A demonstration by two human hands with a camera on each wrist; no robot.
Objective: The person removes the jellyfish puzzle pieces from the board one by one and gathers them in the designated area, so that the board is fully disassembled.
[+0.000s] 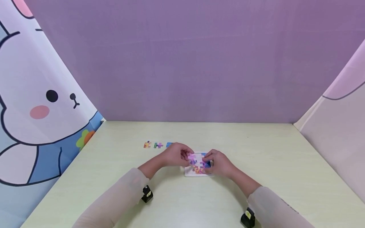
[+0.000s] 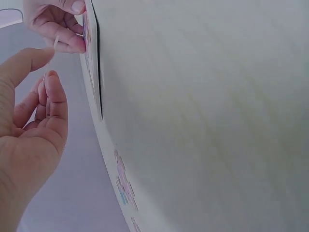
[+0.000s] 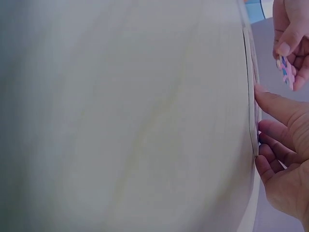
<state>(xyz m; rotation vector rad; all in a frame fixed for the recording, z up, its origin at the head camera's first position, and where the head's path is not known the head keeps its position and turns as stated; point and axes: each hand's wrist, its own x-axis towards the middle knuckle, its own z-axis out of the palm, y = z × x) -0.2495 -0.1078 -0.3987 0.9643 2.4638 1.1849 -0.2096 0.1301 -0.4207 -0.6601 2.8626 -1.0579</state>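
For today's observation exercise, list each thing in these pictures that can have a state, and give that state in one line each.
Puzzle board: flat on the table, partly filled with pieces.
Puzzle piece: lifted, pinched in the left hand's grip.
Left hand: fingers curled, pinching the piece over the board.
Right hand: fingers resting on the board's right edge.
Loose pieces: three lying flat in a row, untouched.

table (image 1: pixel 271 164): pale yellow-green with a faint wood grain, smooth, matt
puzzle tray (image 1: pixel 188 173): white, flat, looks like card or thin board
puzzle pieces (image 1: pixel 157 145): printed in bright colours, slight sheen, far left of the tray
back wall (image 1: pixel 182 63): plain purple sheet, matt, smooth
left curtain (image 1: pixel 37 104): printed cloth, soft
sleeves (image 1: pixel 125 193): thin, pale, sheer cloth
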